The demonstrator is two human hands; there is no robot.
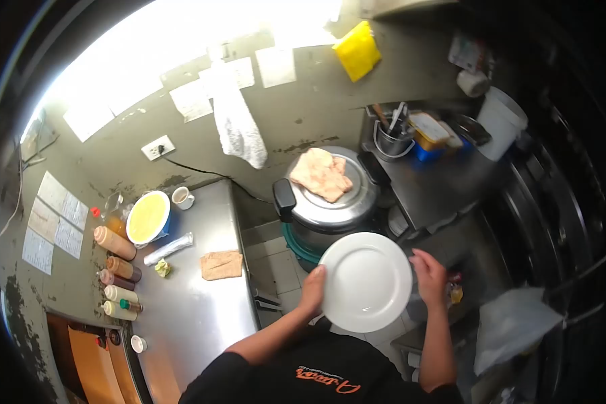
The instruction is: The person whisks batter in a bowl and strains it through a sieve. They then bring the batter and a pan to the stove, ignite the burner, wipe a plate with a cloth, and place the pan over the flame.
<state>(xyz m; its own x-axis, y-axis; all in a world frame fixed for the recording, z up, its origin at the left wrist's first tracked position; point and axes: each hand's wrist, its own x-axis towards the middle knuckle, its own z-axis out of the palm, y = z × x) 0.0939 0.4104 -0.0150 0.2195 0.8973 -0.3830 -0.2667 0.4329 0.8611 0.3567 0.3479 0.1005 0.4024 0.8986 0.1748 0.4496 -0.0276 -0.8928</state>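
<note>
A round white plate (pixel 366 281) is held in front of the body, its face up and bare. My left hand (pixel 314 289) grips its left rim, with the thumb on the edge and the other fingers hidden beneath. Beside the plate's right rim, my right hand (pixel 429 271) has its fingers partly spread and holds nothing. Beyond the plate stands a large metal cooker (pixel 323 210) with black handles, and a crumpled pinkish cloth (pixel 320 174) lies on its lid. A folded cloth (pixel 221 265) rests on the metal counter at the left.
The metal counter (pixel 182 296) carries sauce bottles (pixel 114 241), a yellow-topped tub (pixel 149 217) and a cup (pixel 182 197). A side table (pixel 438 185) at the right bears a utensil pot (pixel 392 143) and a white bucket (pixel 503 124). A plastic bag (pixel 515 326) is at the lower right.
</note>
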